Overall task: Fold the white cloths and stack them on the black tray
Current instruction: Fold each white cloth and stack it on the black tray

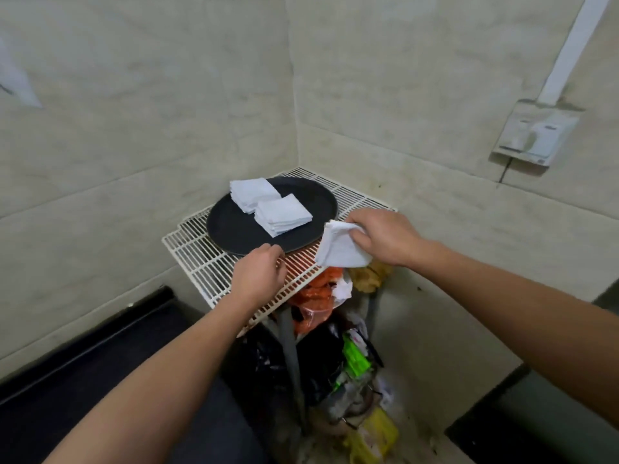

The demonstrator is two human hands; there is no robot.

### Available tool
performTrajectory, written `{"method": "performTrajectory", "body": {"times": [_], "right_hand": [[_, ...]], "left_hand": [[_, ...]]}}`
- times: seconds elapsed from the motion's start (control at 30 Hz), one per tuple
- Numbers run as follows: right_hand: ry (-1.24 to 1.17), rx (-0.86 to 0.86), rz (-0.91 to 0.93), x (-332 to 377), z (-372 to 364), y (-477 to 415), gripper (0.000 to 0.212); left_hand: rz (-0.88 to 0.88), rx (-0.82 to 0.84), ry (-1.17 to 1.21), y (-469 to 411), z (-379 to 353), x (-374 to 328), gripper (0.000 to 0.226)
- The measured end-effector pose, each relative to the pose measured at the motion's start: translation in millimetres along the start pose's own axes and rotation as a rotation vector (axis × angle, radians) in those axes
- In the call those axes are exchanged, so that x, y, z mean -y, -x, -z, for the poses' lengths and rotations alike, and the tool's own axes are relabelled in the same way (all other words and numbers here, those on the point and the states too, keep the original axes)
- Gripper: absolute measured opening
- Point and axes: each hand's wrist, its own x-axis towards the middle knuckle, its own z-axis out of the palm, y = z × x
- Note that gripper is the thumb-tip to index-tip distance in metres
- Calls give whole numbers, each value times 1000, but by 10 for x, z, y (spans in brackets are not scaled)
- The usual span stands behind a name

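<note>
While it hangs beside the tray (234, 226), right hand (382, 239): grips folded cloth (338, 247).
Left hand (259, 279): loosely curled, empty, over rack (201, 259).

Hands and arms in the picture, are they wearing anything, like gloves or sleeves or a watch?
No. The left hand and right hand are bare, with no gloves. The left forearm and right forearm show no sleeves, and neither wrist has a watch or band. I see no rings on the fingers, though the picture is slightly blurry.
</note>
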Motion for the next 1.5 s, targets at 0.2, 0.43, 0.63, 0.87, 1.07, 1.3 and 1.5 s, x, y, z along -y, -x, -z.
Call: {"method": "performTrajectory", "body": {"times": [0.2,0.43,0.63,0.87,1.07,1.3,1.5], "right_hand": [[-130,147,164,-152,-101,-979,20],[-209,293,289,-32,-296,-1808,21],[-251,353,338,-33,-450,-2352,17],[-332,459,261,-70,-677,-2858,13],[-354,526,235,-64,-1050,-3137,11],[-307,510,241,-141,-1594,-3163,13],[-147,67,340,-244,-1622,-2929,31]], "left_hand": [[168,14,-48,-266,-41,209,18],[435,62,620,-896,-131,470,46],[505,90,941,-1313,-169,535,10],[596,9,840,-1417,-334,556,10],[713,7,867,-1481,-355,518,25],[801,46,749,-1445,-471,653,35],[395,-99,157,-1358,-509,716,37]]}}
